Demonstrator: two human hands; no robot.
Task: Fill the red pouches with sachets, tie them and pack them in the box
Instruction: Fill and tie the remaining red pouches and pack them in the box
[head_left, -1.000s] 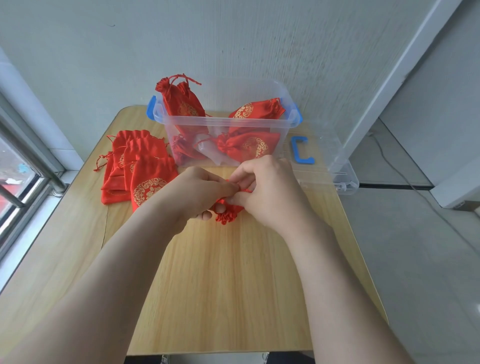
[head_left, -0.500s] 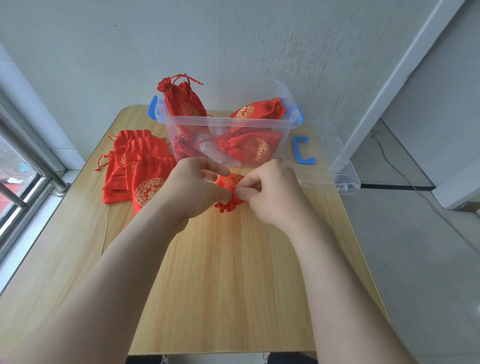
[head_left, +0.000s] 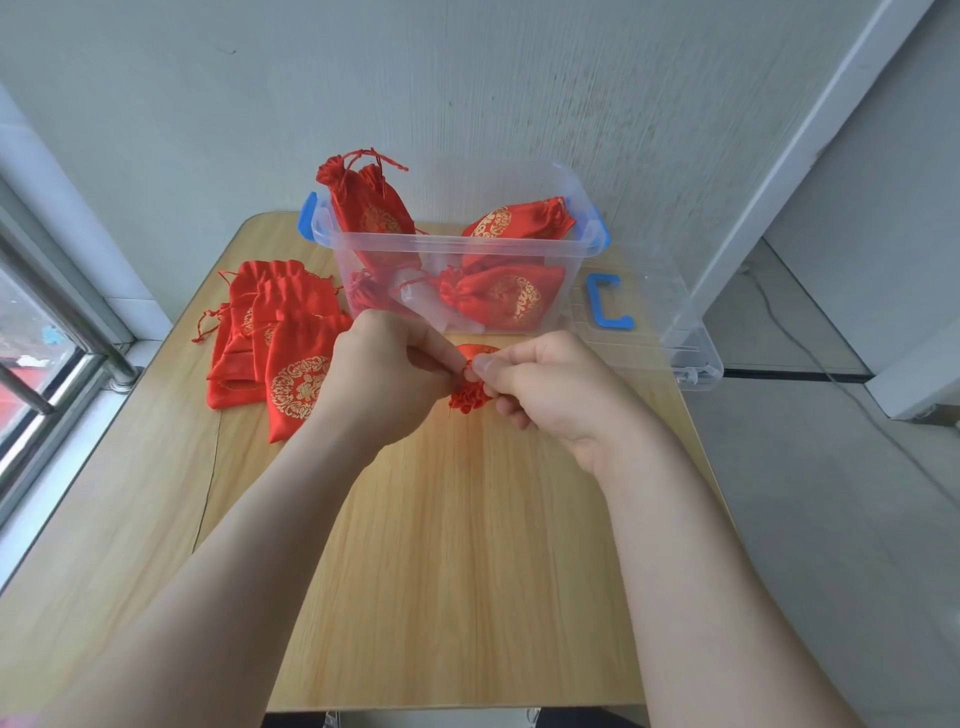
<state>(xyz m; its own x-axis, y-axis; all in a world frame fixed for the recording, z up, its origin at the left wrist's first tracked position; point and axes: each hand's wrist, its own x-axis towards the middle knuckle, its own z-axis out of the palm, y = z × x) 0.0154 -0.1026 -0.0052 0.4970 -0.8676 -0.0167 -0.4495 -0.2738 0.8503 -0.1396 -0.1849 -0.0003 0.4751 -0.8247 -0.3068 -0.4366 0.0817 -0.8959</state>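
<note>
A red pouch (head_left: 470, 399) with its mouth gathered into a ruffle sits between my hands just in front of the clear plastic box (head_left: 457, 244). My left hand (head_left: 387, 376) and my right hand (head_left: 545, 384) both pinch its drawstring at the neck, fingertips almost touching. Most of the pouch is hidden behind my fingers. Inside the box lie several tied red pouches (head_left: 498, 296) with gold emblems, one standing tall at the left (head_left: 366, 208). A pile of flat red pouches (head_left: 275, 332) lies on the table to the left.
The wooden table (head_left: 441, 571) stands against a white wall. The box's clear lid (head_left: 670, 332) with a blue handle (head_left: 605, 301) lies at the right table edge. A window rail runs along the left. Grey floor lies to the right.
My hands have drawn slightly apart and turned at the pouch's neck, and the gathered ruffle below my fingers shows more clearly. The box and the pile have not moved.
</note>
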